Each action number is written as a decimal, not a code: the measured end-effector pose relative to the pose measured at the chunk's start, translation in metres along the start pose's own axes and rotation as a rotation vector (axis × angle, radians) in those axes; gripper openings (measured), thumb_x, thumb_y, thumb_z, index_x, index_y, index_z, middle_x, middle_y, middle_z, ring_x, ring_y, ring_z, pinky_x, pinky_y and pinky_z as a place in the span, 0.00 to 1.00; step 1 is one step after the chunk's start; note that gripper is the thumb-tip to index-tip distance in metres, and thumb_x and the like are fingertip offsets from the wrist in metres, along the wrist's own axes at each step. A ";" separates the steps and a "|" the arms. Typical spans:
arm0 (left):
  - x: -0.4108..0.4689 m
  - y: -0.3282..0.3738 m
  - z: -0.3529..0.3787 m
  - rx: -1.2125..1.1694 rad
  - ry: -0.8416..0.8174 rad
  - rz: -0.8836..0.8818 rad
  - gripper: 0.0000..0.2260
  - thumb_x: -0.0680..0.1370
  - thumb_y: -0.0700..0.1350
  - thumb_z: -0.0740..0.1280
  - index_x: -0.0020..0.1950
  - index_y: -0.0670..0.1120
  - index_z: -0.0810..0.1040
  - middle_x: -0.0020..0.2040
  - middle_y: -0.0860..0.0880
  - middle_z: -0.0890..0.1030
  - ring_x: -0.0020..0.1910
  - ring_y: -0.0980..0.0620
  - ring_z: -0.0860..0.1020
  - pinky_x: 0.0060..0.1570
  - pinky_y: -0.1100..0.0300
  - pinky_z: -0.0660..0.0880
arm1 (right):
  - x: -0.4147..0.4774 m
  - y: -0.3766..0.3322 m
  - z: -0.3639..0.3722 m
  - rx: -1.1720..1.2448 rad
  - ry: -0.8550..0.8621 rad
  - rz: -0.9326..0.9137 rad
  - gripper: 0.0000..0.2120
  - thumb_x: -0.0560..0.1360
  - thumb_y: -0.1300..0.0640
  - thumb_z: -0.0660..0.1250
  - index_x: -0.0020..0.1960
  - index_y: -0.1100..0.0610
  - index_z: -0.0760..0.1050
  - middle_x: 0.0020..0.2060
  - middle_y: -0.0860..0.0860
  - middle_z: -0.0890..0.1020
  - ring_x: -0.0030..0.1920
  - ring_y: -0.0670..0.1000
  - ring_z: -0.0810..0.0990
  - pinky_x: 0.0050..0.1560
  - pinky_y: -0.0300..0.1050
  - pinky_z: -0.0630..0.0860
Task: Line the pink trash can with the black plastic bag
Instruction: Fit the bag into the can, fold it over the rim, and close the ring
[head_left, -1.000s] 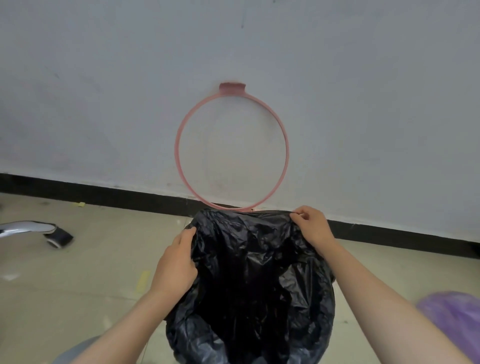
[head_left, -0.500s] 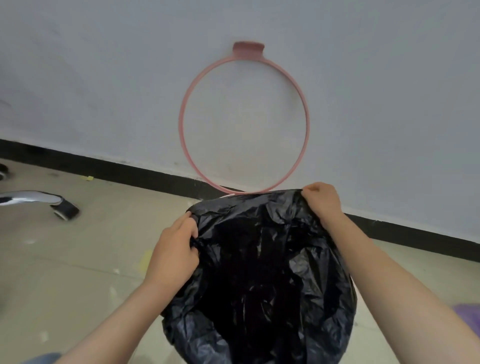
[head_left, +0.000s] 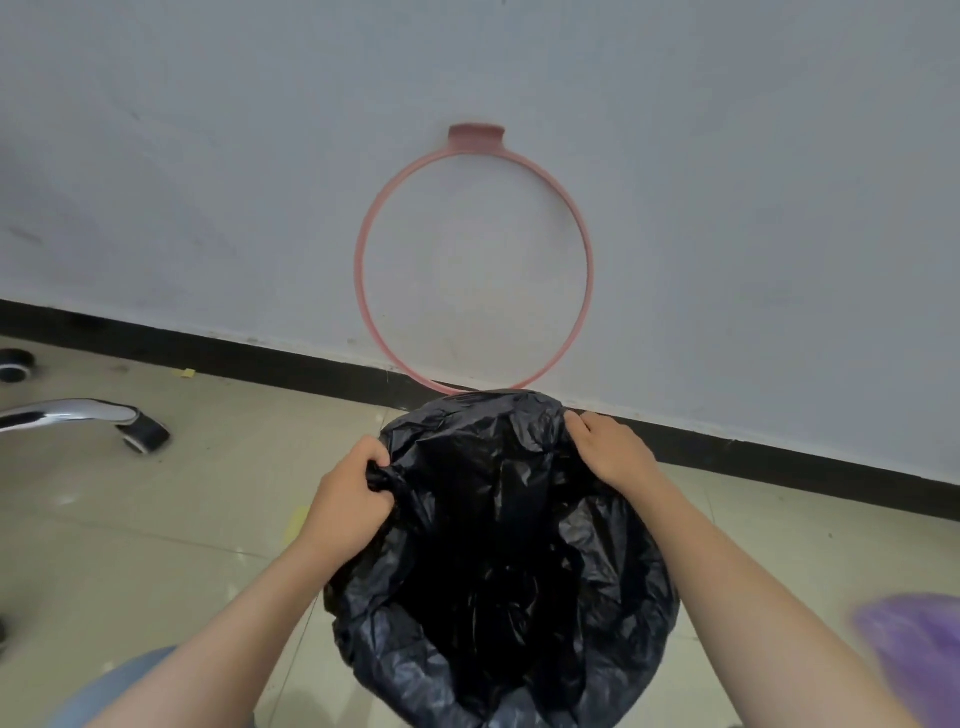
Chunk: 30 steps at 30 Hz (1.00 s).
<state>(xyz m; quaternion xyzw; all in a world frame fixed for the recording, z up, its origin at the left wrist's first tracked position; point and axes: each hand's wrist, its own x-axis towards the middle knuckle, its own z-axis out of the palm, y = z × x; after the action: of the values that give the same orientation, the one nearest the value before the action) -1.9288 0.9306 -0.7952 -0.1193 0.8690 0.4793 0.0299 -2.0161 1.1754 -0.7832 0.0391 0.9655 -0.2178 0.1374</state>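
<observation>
A black plastic bag (head_left: 498, 561) spreads wide over a round opening low in the middle of the view; the can beneath it is fully hidden. My left hand (head_left: 348, 501) pinches a bunched fold of the bag at its left edge. My right hand (head_left: 610, 449) grips the bag's far right edge. A pink ring (head_left: 366, 291) with a flat tab on top stands tilted up against the white wall just behind the bag, its lowest part hidden by the plastic.
A chrome chair leg with a black caster (head_left: 143, 434) lies on the tiled floor at left. A blurred purple object (head_left: 914, 649) sits at lower right. A black baseboard (head_left: 779, 457) runs along the white wall.
My left hand has gathered the bag's left edge into a tighter bunch. My right hand stays on the far right edge. The view has shifted, so the ring sits lower in frame than half a second ago.
</observation>
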 end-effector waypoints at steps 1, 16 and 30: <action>0.000 -0.001 -0.002 -0.078 -0.023 -0.016 0.16 0.70 0.28 0.60 0.36 0.49 0.64 0.33 0.46 0.70 0.29 0.50 0.65 0.29 0.60 0.61 | -0.001 -0.001 -0.003 0.047 -0.031 0.006 0.24 0.79 0.43 0.47 0.33 0.57 0.65 0.41 0.57 0.76 0.47 0.58 0.75 0.43 0.48 0.65; 0.003 -0.002 -0.016 -0.449 -0.331 -0.512 0.13 0.74 0.40 0.65 0.57 0.37 0.76 0.51 0.36 0.82 0.50 0.37 0.80 0.52 0.49 0.76 | -0.014 0.002 -0.008 0.399 0.414 -0.062 0.19 0.75 0.40 0.48 0.47 0.47 0.74 0.44 0.54 0.77 0.49 0.55 0.74 0.52 0.51 0.67; -0.022 -0.009 -0.001 0.164 -0.133 0.011 0.30 0.77 0.41 0.57 0.75 0.54 0.47 0.76 0.47 0.57 0.73 0.43 0.57 0.70 0.45 0.62 | -0.002 -0.046 -0.042 0.470 0.122 0.015 0.28 0.78 0.51 0.58 0.73 0.58 0.52 0.73 0.59 0.60 0.72 0.58 0.60 0.71 0.56 0.58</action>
<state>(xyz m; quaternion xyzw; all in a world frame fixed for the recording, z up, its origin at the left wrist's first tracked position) -1.9050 0.9292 -0.7982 -0.0796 0.9021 0.4135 0.0946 -2.0310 1.1516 -0.7270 0.0905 0.8945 -0.4326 0.0674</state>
